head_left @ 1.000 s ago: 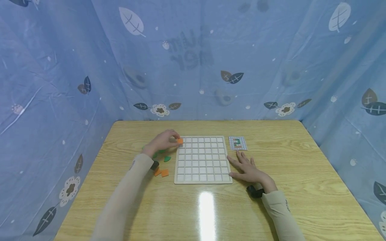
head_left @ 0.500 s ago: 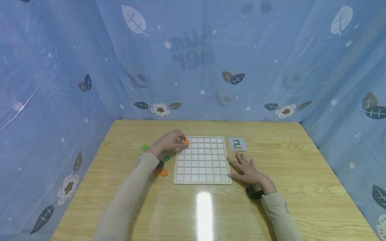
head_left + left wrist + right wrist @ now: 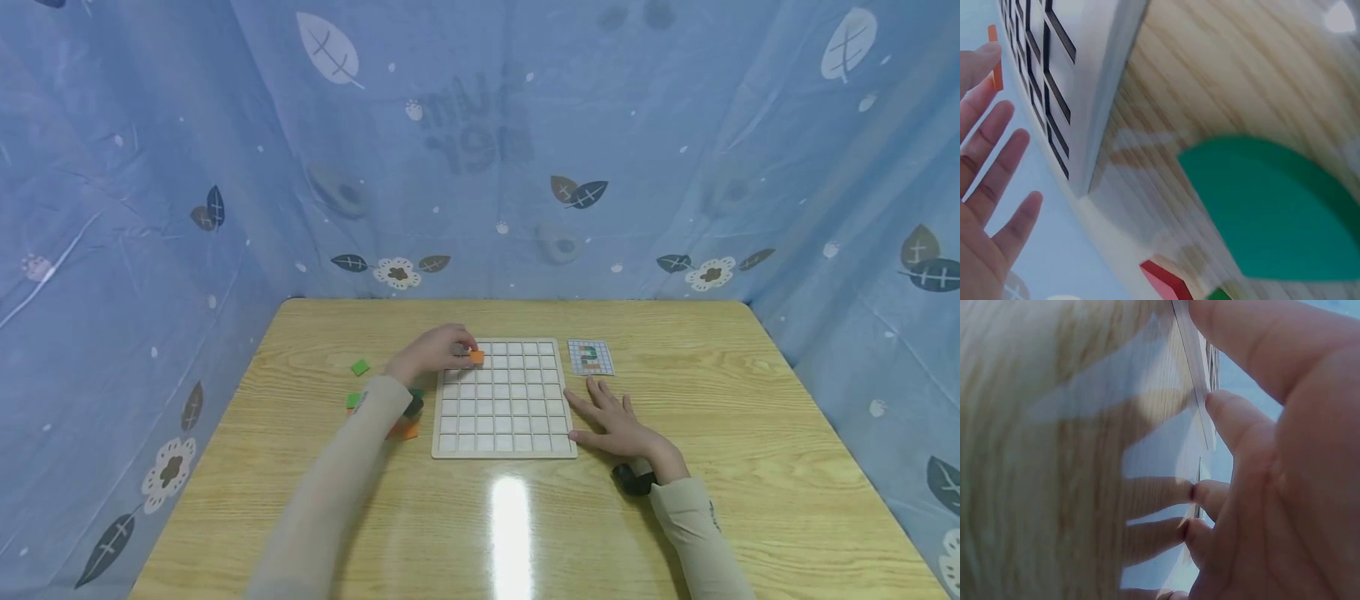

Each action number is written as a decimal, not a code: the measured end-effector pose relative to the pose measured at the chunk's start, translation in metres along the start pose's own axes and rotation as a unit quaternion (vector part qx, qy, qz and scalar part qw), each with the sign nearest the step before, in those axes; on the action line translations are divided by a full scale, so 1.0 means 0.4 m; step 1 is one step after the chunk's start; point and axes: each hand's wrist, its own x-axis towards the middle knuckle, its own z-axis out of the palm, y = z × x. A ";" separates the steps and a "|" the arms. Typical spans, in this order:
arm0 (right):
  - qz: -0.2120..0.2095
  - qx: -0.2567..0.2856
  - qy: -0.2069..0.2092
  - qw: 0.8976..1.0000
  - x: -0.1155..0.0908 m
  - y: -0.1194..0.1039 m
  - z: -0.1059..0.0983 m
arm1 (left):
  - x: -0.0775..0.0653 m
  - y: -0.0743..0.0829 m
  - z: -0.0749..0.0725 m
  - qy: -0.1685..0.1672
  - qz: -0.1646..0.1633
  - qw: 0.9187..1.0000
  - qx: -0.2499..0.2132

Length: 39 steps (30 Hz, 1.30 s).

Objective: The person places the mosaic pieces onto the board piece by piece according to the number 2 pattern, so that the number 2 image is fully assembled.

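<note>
My left hand [image 3: 431,350] pinches a small orange square tile [image 3: 477,357] between thumb and forefinger, over the upper left part of a white gridded board [image 3: 502,408]. In the left wrist view the orange tile [image 3: 998,76] shows edge-on, and the other fingers are spread away from it. I cannot tell whether the tile touches the board. My right hand [image 3: 618,427] rests with fingers spread on the table, its thumb and forefinger at the board's right edge. In the right wrist view the fingertips meet the wood and the board's side.
A small printed grid card [image 3: 591,357] lies right of the board. Left of it lie a green square tile [image 3: 361,367], orange tiles [image 3: 407,431] partly under my left arm, and a dark green quarter-round piece [image 3: 1272,209]. A patterned blue curtain [image 3: 480,167] surrounds the table.
My left hand has moved right, carrying the orange tile from the board's upper left corner farther over the grid. My right hand has stayed in place.
</note>
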 end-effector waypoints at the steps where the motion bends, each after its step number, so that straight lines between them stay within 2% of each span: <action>1: 0.000 0.000 0.001 1.000 0.001 0.001 0.000 | 0.002 0.001 0.001 -0.001 0.001 1.000 0.002; 5: 0.002 0.000 -0.001 1.000 0.002 0.003 0.003 | 0.011 0.002 0.005 -0.005 0.004 1.000 0.010; 14: 0.000 0.005 -0.005 1.000 0.004 0.006 0.004 | 0.023 -0.001 0.014 -0.018 -0.012 0.999 0.036; 26: 0.001 0.000 -0.003 1.000 0.003 0.012 0.006 | 0.025 0.008 0.016 -0.021 0.006 0.998 0.057; 31: 0.001 0.003 -0.003 1.000 0.001 0.010 0.005 | 0.031 0.006 0.019 -0.022 0.002 0.997 0.072; 39: 0.002 0.002 0.003 1.000 -0.002 0.006 0.006 | 0.036 0.002 0.022 -0.020 -0.003 0.998 0.062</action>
